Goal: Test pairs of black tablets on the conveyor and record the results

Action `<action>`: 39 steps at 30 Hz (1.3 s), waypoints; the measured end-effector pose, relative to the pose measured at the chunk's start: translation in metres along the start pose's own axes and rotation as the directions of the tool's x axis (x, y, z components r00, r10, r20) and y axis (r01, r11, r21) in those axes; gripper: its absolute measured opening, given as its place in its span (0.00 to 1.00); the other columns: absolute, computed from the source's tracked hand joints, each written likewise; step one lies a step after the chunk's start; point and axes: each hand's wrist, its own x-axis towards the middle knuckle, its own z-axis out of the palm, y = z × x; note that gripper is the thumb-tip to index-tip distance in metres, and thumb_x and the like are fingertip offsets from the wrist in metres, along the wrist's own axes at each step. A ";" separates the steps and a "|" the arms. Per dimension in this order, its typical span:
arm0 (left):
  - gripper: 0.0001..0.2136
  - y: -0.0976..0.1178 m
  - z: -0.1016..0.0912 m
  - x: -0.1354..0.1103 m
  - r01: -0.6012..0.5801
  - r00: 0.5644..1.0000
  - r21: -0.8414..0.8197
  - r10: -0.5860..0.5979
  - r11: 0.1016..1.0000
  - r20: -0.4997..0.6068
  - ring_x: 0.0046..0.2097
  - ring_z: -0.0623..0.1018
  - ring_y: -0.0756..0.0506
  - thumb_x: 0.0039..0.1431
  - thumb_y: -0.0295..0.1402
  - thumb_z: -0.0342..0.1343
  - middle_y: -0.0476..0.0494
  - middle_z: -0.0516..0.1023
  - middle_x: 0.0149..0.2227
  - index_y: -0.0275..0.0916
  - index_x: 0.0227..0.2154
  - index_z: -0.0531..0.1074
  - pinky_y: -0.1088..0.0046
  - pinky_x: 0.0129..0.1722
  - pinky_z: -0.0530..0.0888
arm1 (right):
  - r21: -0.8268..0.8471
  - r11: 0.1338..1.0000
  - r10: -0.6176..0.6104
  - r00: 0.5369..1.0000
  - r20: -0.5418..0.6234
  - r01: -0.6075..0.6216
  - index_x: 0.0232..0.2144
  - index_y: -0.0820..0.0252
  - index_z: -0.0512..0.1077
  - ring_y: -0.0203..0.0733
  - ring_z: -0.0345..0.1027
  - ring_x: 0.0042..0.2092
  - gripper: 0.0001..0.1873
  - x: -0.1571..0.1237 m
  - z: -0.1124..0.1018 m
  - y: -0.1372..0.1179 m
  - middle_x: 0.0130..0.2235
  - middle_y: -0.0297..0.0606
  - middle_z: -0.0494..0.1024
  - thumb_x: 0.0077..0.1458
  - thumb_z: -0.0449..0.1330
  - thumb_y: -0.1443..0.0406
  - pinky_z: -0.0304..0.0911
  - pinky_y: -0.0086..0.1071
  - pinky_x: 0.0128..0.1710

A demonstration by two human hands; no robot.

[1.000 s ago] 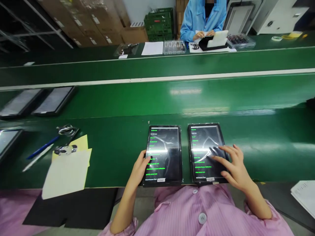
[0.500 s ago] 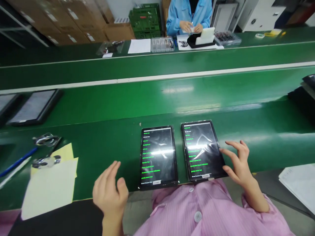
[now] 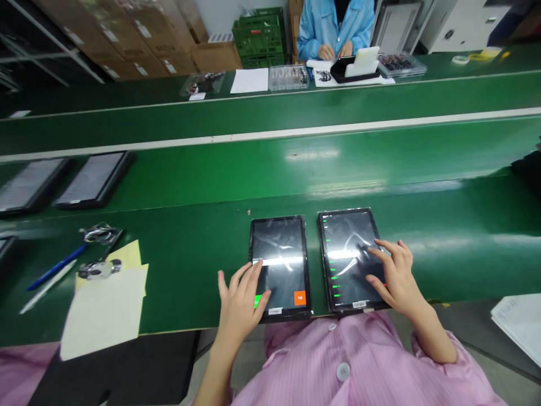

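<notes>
Two black tablets lie side by side on the green bench in front of me. The left tablet [image 3: 281, 254] shows a dark screen with a green button and an orange button at the bottom. My left hand [image 3: 240, 301] rests open on its lower left corner, fingers spread over the green button. The right tablet [image 3: 350, 254] shows a column of green marks. My right hand [image 3: 391, 273] lies open on its right side, fingertips touching the screen.
Yellow and white papers [image 3: 105, 304], binder clips [image 3: 99, 269] and a blue pen [image 3: 53, 268] lie at the left. More tablets [image 3: 91, 179] sit on the belt farther left. Papers [image 3: 519, 327] lie at the right. A person in blue [image 3: 336, 28] works across the belt.
My left hand came back from the bench's edge onto the left tablet. That screen changed from a green text list to green and orange buttons. My right hand slid back onto the right screen.
</notes>
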 end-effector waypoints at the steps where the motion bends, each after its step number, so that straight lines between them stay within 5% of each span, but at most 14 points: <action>1: 0.28 -0.002 -0.002 0.001 0.008 0.999 -0.008 -0.008 1.000 -0.031 0.55 0.72 0.34 0.69 0.42 0.41 0.32 0.75 0.55 0.38 0.68 0.49 0.40 0.65 0.47 | -0.003 1.000 0.003 1.000 0.022 -0.003 0.62 0.58 0.58 0.58 0.60 0.55 0.25 0.000 0.000 0.000 0.55 0.51 0.65 0.68 0.47 0.54 0.48 0.59 0.61; 5: 0.23 -0.014 -0.005 0.020 -0.049 0.996 -0.061 0.044 0.997 -0.081 0.49 0.76 0.38 0.69 0.39 0.42 0.35 0.77 0.49 0.38 0.64 0.57 0.54 0.58 0.67 | -0.056 0.998 -0.007 0.983 0.184 0.018 0.60 0.54 0.64 0.58 0.57 0.57 0.23 0.000 0.008 -0.008 0.59 0.51 0.63 0.68 0.48 0.53 0.47 0.61 0.61; 9: 0.18 -0.016 -0.009 0.065 -0.119 0.990 -0.067 0.123 0.991 0.061 0.44 0.78 0.41 0.70 0.37 0.43 0.37 0.77 0.45 0.37 0.56 0.67 0.66 0.43 0.76 | -0.100 0.991 -0.054 0.955 0.292 0.086 0.58 0.45 0.68 0.62 0.51 0.61 0.23 0.009 0.012 -0.007 0.63 0.49 0.59 0.66 0.52 0.48 0.40 0.66 0.62; 12: 0.21 -0.006 -0.009 0.102 -0.221 0.953 -0.033 0.223 0.975 0.203 0.52 0.76 0.37 0.69 0.38 0.44 0.31 0.73 0.53 0.35 0.60 0.64 0.58 0.50 0.75 | -0.076 0.996 -0.029 0.968 0.250 0.050 0.58 0.43 0.68 0.62 0.49 0.63 0.24 0.026 -0.001 0.018 0.64 0.47 0.56 0.65 0.50 0.45 0.38 0.67 0.62; 15: 0.28 0.012 -0.003 0.133 -0.268 0.914 0.029 0.245 0.963 0.324 0.65 0.64 0.28 0.67 0.40 0.49 0.27 0.60 0.65 0.37 0.66 0.55 0.43 0.60 0.65 | -0.024 0.994 0.112 0.985 0.134 -0.110 0.59 0.49 0.68 0.61 0.52 0.61 0.28 0.054 -0.011 0.054 0.61 0.50 0.59 0.67 0.44 0.45 0.46 0.62 0.61; 19: 0.35 0.036 0.010 0.160 -0.285 0.866 0.088 0.217 0.954 0.451 0.68 0.56 0.22 0.64 0.44 0.54 0.27 0.51 0.70 0.41 0.69 0.48 0.33 0.62 0.54 | 0.022 0.981 0.190 0.970 0.153 -0.195 0.54 0.49 0.74 0.58 0.55 0.58 0.27 0.094 0.007 0.082 0.56 0.48 0.65 0.69 0.41 0.49 0.51 0.58 0.58; 25: 0.38 0.041 0.009 0.148 -0.371 0.788 0.057 0.282 0.927 0.547 0.66 0.58 0.22 0.61 0.50 0.55 0.29 0.60 0.66 0.42 0.69 0.50 0.40 0.61 0.59 | -0.025 0.991 0.133 0.961 0.243 -0.131 0.46 0.44 0.80 0.57 0.53 0.60 0.24 0.104 0.033 0.083 0.60 0.43 0.65 0.70 0.43 0.54 0.41 0.61 0.62; 30: 0.35 0.034 -0.005 0.134 -0.390 0.792 0.009 0.330 0.921 0.514 0.58 0.72 0.31 0.63 0.50 0.53 0.29 0.69 0.59 0.43 0.68 0.52 0.47 0.57 0.65 | 0.099 0.995 -0.039 0.980 0.196 0.020 0.35 0.46 0.83 0.54 0.57 0.57 0.26 0.090 0.026 0.093 0.57 0.39 0.69 0.69 0.45 0.54 0.42 0.58 0.63; 35: 0.34 0.034 0.009 0.148 -0.360 0.835 0.056 0.296 0.931 0.463 0.67 0.58 0.24 0.62 0.49 0.55 0.26 0.60 0.66 0.41 0.67 0.55 0.35 0.61 0.55 | 0.062 0.997 0.039 0.987 0.159 -0.049 0.47 0.48 0.80 0.55 0.57 0.57 0.25 0.091 0.029 0.098 0.57 0.45 0.69 0.69 0.43 0.54 0.49 0.59 0.59; 39: 0.37 0.034 0.012 0.149 -0.400 0.773 -0.014 0.346 0.916 0.532 0.66 0.58 0.21 0.59 0.52 0.58 0.29 0.58 0.68 0.44 0.67 0.56 0.36 0.61 0.56 | 0.106 0.994 -0.041 0.990 0.135 0.027 0.35 0.50 0.83 0.55 0.59 0.56 0.29 0.090 0.028 0.097 0.55 0.45 0.70 0.69 0.43 0.52 0.49 0.58 0.59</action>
